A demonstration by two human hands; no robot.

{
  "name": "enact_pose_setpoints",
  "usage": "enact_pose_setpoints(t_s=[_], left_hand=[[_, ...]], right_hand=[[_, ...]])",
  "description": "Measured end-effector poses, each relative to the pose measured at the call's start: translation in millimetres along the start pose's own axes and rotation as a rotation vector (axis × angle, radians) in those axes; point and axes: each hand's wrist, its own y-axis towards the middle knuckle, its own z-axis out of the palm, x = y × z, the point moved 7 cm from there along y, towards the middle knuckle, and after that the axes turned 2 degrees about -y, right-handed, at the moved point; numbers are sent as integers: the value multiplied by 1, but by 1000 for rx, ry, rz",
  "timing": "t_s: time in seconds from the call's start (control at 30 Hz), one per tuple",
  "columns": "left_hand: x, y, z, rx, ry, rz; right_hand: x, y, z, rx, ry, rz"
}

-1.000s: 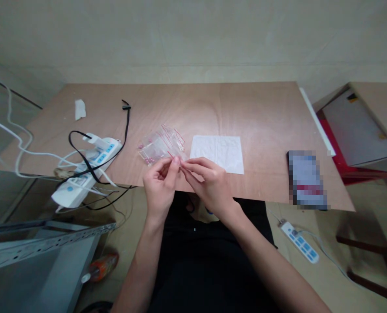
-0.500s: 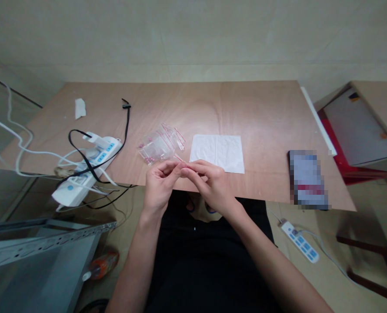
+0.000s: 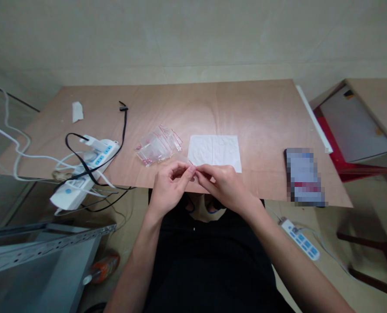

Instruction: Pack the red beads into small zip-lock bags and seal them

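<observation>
My left hand [image 3: 170, 186] is closed, thumb and forefinger pinching a small clear zip bag [image 3: 190, 163], of which little shows but a red-lined edge. Its other side is pinched by my right hand [image 3: 222, 183], whose fingertips meet the left ones above the table's front edge. Most of this bag is hidden by the fingers. Just beyond my left hand lies a pile of clear zip bags [image 3: 159, 145] with red seal lines and small pinkish-red items inside some. A white sheet [image 3: 215, 152], slightly creased, lies flat behind my right hand.
The wooden table [image 3: 261, 113] carries a white power strip [image 3: 82, 176] tangled with cables at left, a black strap [image 3: 125, 126], a white scrap [image 3: 77, 111], and a phone [image 3: 304, 176] at right. A metal rack [image 3: 50, 248] and a bottle [image 3: 104, 267] stand below left.
Both hands have shifted a little to the right, still pinching together, and sit farther from the pile of bags. The view has moved slightly.
</observation>
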Motion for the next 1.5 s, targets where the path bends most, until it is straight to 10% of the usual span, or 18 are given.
enact_pose_setpoints(t_s=[0.4, 0.67, 1.17, 1.33, 1.5], left_hand=[[-17, -14, 5, -77, 381, -98], [-25, 0, 15, 48, 111, -135], [-30, -1, 28, 101, -50, -116], [-3, -1, 22, -222, -494, -218], [20, -4, 67, -9, -968, -673]], right_hand=[[-7, -21, -28, -277, -331, 167], [3, -19, -24, -54, 349, -152], [-29, -29, -4, -193, 829, 70], [-23, -25, -26, -204, 517, 72], [16, 2, -49, 135, -138, -207]])
